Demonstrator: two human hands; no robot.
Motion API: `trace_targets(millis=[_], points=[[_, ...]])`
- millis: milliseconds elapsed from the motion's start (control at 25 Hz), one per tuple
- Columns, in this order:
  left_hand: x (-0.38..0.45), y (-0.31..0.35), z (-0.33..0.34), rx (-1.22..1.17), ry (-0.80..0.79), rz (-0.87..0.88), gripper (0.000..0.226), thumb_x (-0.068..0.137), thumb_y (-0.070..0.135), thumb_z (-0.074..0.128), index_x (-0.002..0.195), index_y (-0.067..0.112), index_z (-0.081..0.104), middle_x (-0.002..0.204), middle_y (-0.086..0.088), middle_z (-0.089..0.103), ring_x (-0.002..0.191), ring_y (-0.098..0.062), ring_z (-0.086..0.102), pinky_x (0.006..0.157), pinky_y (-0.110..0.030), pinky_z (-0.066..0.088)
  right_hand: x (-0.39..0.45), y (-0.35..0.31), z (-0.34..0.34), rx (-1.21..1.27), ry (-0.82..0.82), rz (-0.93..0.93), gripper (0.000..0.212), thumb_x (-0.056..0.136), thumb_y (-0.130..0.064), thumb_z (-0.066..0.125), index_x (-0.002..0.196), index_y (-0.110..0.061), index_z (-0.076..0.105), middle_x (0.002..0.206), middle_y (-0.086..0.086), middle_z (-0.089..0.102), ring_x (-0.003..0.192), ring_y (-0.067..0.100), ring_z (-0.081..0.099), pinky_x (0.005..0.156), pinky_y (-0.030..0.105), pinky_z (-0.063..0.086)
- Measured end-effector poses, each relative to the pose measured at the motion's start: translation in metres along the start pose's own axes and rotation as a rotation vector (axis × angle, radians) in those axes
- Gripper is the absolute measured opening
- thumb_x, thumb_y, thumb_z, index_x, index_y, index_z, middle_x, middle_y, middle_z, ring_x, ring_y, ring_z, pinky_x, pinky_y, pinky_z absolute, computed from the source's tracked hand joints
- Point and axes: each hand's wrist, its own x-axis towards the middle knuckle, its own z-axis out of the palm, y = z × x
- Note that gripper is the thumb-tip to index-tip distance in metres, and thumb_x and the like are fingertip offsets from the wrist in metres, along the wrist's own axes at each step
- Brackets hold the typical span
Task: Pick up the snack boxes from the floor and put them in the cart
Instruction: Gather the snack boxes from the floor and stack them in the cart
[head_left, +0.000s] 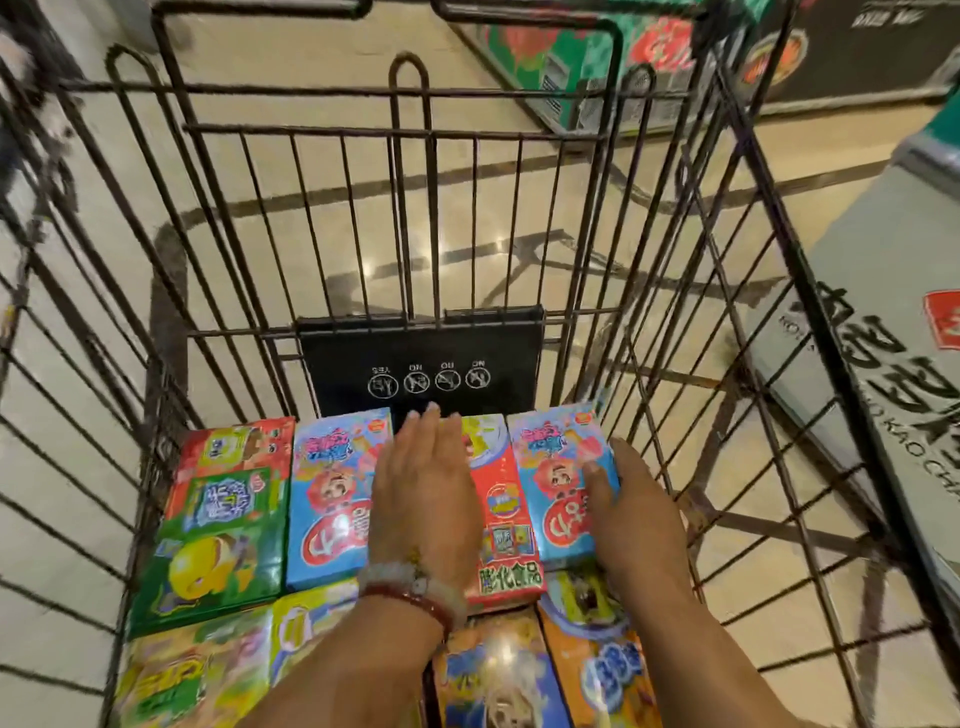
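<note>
Boxes (332, 493) line the cart (171, 291); left hand (421, 483) presses flat, fingers straight, while right hand (631, 512) grips one. No floor boxes visible.

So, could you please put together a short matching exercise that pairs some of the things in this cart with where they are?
Things:
1. green cardboard snack box
2. red cardboard snack box
3. black plastic flap with white icons
4. beaded bracelets

Places:
A. on the left wrist
B. upright on the cart's far wall
C. leftmost in the far row
D. partly under the left hand

Pairs: 1-C, 2-D, 3-B, 4-A
</note>
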Motion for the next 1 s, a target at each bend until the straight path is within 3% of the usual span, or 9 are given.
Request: trace_targets(millis=[120, 200, 280, 320, 480, 560, 760, 920, 1000], points=[[-0.018, 0.007, -0.005, 0.260, -0.127, 0.176, 0.047, 0.094, 0.037, 0.033, 0.133, 0.015, 0.048, 0.147, -0.008, 0.040, 0.135, -0.026, 0.036, 0.114, -0.038, 0.021, -0.001, -0.003, 0.013, -0.344, 0.110, -0.285, 0.039, 0.093, -0.023, 0.051, 0.127, -0.007, 0.058, 0.125, 0.015, 0.061, 0.116, 0.032, 0.056, 0.096, 0.034, 0.043], [-0.017, 0.004, -0.006, 0.300, -0.210, 0.167, 0.061, 0.094, 0.047, 0.025, 0.145, 0.013, 0.033, 0.155, -0.013, 0.022, 0.143, -0.030, 0.021, 0.116, -0.041, 0.013, 0.010, -0.003, 0.023, -0.523, 0.051, -0.413, 0.048, 0.089, -0.035, 0.040, 0.118, -0.007, 0.065, 0.120, 0.015, 0.065, 0.114, 0.033, 0.060, 0.093, 0.042, 0.049], [-0.002, -0.009, -0.002, 0.332, -0.283, 0.171, 0.062, 0.098, 0.050, 0.026, 0.151, 0.019, 0.013, 0.160, -0.006, 0.002, 0.146, -0.023, 0.003, 0.117, -0.034, 0.002, 0.024, -0.010, 0.027, -0.610, -0.131, -0.489, 0.060, 0.089, -0.042, 0.027, 0.126, -0.008, 0.061, 0.130, 0.016, 0.059, 0.125, 0.033, 0.052, 0.102, 0.045, 0.042], [0.005, -0.013, 0.000, 0.347, -0.309, 0.171, 0.064, 0.097, 0.051, 0.030, 0.151, 0.020, 0.011, 0.160, -0.004, 0.001, 0.146, -0.022, 0.002, 0.117, -0.033, 0.003, 0.030, -0.012, 0.027, -0.629, -0.205, -0.504, 0.064, 0.090, -0.044, 0.022, 0.133, -0.010, 0.055, 0.138, 0.015, 0.052, 0.132, 0.032, 0.045, 0.107, 0.045, 0.035], [0.002, -0.015, 0.006, 0.338, -0.278, 0.199, 0.068, 0.096, 0.053, 0.032, 0.151, 0.020, 0.011, 0.159, -0.004, 0.002, 0.146, -0.022, 0.003, 0.117, -0.032, 0.005, 0.029, -0.011, 0.028, -0.647, -0.151, -0.570, 0.059, 0.095, -0.044, 0.024, 0.140, -0.014, 0.047, 0.145, 0.016, 0.043, 0.136, 0.032, 0.039, 0.112, 0.043, 0.028], [0.001, -0.014, 0.004, 0.372, -0.294, 0.196, 0.068, 0.094, 0.053, 0.037, 0.149, 0.020, 0.015, 0.158, -0.005, 0.008, 0.144, -0.023, 0.008, 0.116, -0.033, 0.009, 0.028, -0.012, 0.024, -0.692, -0.221, -0.534, 0.053, 0.100, -0.042, 0.028, 0.148, -0.021, 0.032, 0.155, 0.009, 0.028, 0.143, 0.024, 0.024, 0.115, 0.035, 0.018], [0.028, 0.002, -0.028, 0.383, -0.394, 0.217, 0.055, 0.090, 0.051, 0.049, 0.132, 0.017, 0.042, 0.136, -0.005, 0.041, 0.128, -0.025, 0.036, 0.101, -0.034, 0.033, 0.035, -0.048, 0.009, -0.884, -0.371, -0.507, 0.057, 0.095, -0.039, 0.041, 0.147, -0.020, 0.029, 0.150, 0.008, 0.034, 0.134, 0.028, 0.035, 0.105, 0.037, 0.034], [0.013, 0.002, -0.087, 0.376, -0.364, 0.230, 0.042, 0.092, 0.042, 0.041, 0.126, 0.019, 0.050, 0.129, -0.005, 0.051, 0.121, -0.024, 0.047, 0.097, -0.034, 0.040, 0.006, -0.093, -0.050, -0.874, -0.440, -0.579, 0.063, 0.096, -0.036, 0.045, 0.152, -0.030, 0.015, 0.157, -0.002, 0.023, 0.140, 0.021, 0.029, 0.110, 0.037, 0.032], [0.001, 0.005, -0.140, 0.406, -0.329, 0.272, 0.050, 0.085, 0.048, 0.032, 0.123, 0.024, 0.053, 0.127, 0.000, 0.054, 0.119, -0.021, 0.049, 0.096, -0.030, 0.041, -0.020, -0.126, -0.091, -0.842, -0.417, -0.660, 0.062, 0.096, -0.035, 0.048, 0.151, -0.032, 0.019, 0.155, -0.005, 0.029, 0.138, 0.019, 0.032, 0.108, 0.034, 0.034]])
